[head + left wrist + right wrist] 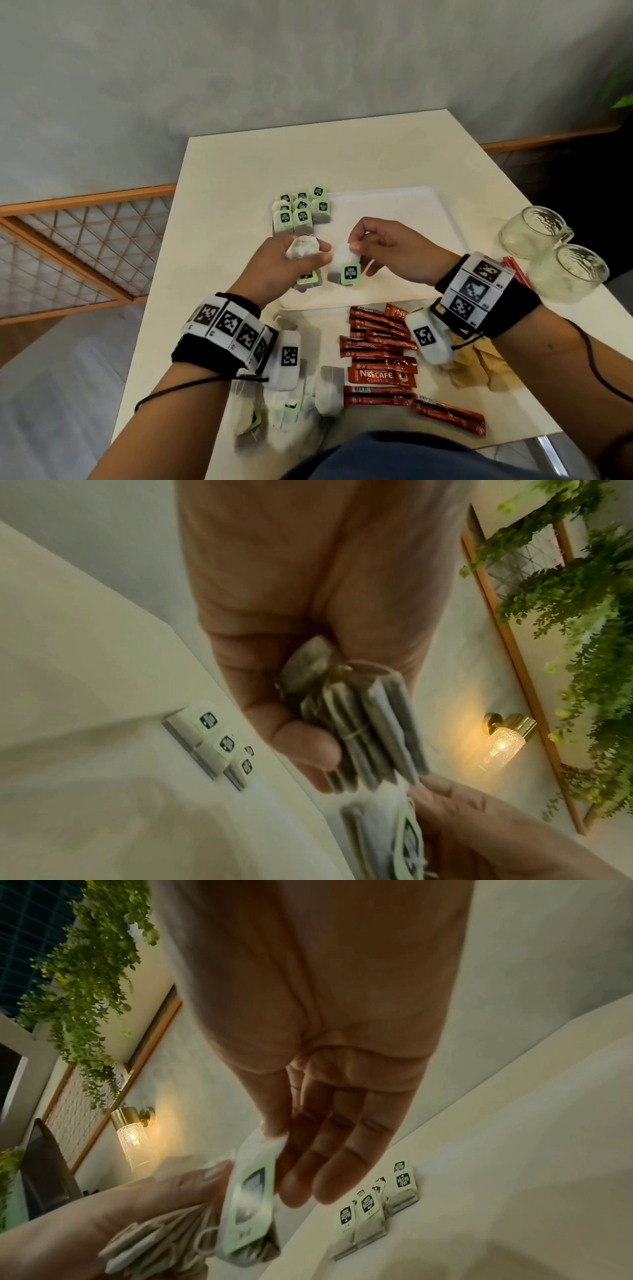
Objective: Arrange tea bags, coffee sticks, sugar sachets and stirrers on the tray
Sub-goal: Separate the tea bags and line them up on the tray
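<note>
My left hand point(298, 255) grips a bunch of tea bags point(303, 248) above the white tray point(428, 212); in the left wrist view the same bunch point(369, 731) sits fanned between thumb and fingers. My right hand point(373, 245) pinches one tea bag point(346, 267) with a green tag by its top, beside the left hand; its other fingers point(329, 1164) are stretched out. Several tea bags point(301, 210) lie in rows at the tray's far left corner. Red coffee sticks point(380, 356) lie on the table in front of the tray.
More loose tea bags point(294, 404) lie at the table's near edge under my left wrist. Brown sachets point(479, 363) lie right of the coffee sticks. Two glass mugs point(548, 253) stand at the right, with red stirrers point(513, 270) beside them.
</note>
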The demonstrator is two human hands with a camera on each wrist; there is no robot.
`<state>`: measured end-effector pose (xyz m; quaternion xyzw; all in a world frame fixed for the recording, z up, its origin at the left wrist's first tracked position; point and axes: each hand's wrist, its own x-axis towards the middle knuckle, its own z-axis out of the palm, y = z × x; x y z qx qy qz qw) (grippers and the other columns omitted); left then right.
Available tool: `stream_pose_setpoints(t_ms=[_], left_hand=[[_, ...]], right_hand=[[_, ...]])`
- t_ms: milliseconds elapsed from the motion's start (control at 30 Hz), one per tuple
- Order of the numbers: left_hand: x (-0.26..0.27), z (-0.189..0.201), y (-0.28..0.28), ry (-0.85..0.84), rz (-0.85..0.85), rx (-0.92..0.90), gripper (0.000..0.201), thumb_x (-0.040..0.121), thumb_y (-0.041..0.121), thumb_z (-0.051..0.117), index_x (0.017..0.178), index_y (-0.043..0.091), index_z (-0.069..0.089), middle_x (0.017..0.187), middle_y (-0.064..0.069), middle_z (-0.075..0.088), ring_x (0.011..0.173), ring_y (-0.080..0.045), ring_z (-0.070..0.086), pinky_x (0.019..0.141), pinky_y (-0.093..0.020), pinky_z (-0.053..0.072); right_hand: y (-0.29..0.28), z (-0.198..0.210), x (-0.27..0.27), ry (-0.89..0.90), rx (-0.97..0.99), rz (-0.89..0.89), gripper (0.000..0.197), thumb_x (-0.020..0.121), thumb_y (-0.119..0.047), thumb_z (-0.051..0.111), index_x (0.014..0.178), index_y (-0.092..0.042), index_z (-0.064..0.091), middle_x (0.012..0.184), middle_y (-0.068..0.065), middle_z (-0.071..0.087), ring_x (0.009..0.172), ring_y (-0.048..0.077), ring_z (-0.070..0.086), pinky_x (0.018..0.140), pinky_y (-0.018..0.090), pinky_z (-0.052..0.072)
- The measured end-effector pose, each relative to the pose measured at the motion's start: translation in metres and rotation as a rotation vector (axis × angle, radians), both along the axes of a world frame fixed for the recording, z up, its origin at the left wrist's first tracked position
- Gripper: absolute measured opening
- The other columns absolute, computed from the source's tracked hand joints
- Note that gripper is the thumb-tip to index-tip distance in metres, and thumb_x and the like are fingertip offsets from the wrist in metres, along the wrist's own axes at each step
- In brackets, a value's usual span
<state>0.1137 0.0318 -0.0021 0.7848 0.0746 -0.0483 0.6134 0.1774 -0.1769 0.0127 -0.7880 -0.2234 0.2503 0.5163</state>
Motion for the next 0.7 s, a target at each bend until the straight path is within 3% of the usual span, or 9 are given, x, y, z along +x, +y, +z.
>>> stream_pose_setpoints(t_ms=[133,300,367,467,600,700], left_hand=[[0.007,-0.008,-0.013,0.004,-0.006,0.054,0.024,0.079,0.034,0.079,0.089,0.014,0.072,0.087,-0.007,0.076,0.088,-0.027,0.071,0.078,-0.039,0.055],[0.011,-0.011,-0.019,-0.006,0.052,0.013,0.015,0.084,0.027,0.075,0.087,0.012,0.072,0.075,-0.007,0.074,0.063,-0.019,0.063,0.054,-0.029,0.048],[0.012,-0.014,-0.019,-0.011,0.078,0.018,0.016,0.084,0.027,0.075,0.087,0.013,0.071,0.072,-0.007,0.071,0.061,-0.019,0.06,0.052,-0.03,0.048],[0.015,-0.017,-0.019,-0.008,0.119,0.014,0.019,0.084,0.027,0.076,0.085,0.009,0.07,0.067,-0.004,0.066,0.059,-0.019,0.059,0.054,-0.034,0.05],[0.017,-0.018,-0.018,-0.018,0.161,0.011,0.016,0.087,0.024,0.072,0.083,0.009,0.07,0.063,-0.004,0.065,0.052,-0.016,0.057,0.046,-0.025,0.047],[0.019,-0.019,-0.019,-0.003,0.132,0.018,0.012,0.088,0.024,0.071,0.081,0.014,0.07,0.065,-0.003,0.068,0.052,-0.014,0.058,0.047,-0.024,0.046]], right_hand=[[0.004,0.001,0.004,-0.005,0.01,-0.012,0.007,0.097,-0.012,0.055,0.094,-0.006,0.057,0.072,0.005,0.057,0.064,0.01,0.058,0.061,0.026,0.055],[0.001,-0.003,0.005,0.074,0.092,-0.096,0.012,0.089,-0.013,0.067,0.096,-0.006,0.059,0.075,0.005,0.064,0.066,0.012,0.061,0.059,0.03,0.057],[-0.001,-0.008,0.005,0.104,0.103,-0.101,0.019,0.083,-0.007,0.073,0.096,-0.009,0.06,0.073,0.001,0.063,0.068,0.016,0.063,0.062,0.033,0.059],[-0.003,-0.015,0.007,0.077,0.092,-0.11,0.02,0.08,0.001,0.073,0.091,-0.012,0.063,0.075,0.006,0.06,0.064,0.016,0.063,0.066,0.037,0.059],[-0.008,-0.014,0.013,0.033,0.081,-0.197,0.021,0.078,0.0,0.075,0.095,-0.011,0.068,0.072,0.007,0.066,0.063,0.011,0.064,0.064,0.032,0.056],[-0.008,-0.008,0.017,0.063,0.139,-0.245,0.027,0.076,-0.002,0.078,0.099,-0.008,0.067,0.073,0.008,0.07,0.065,0.013,0.064,0.061,0.027,0.054]])
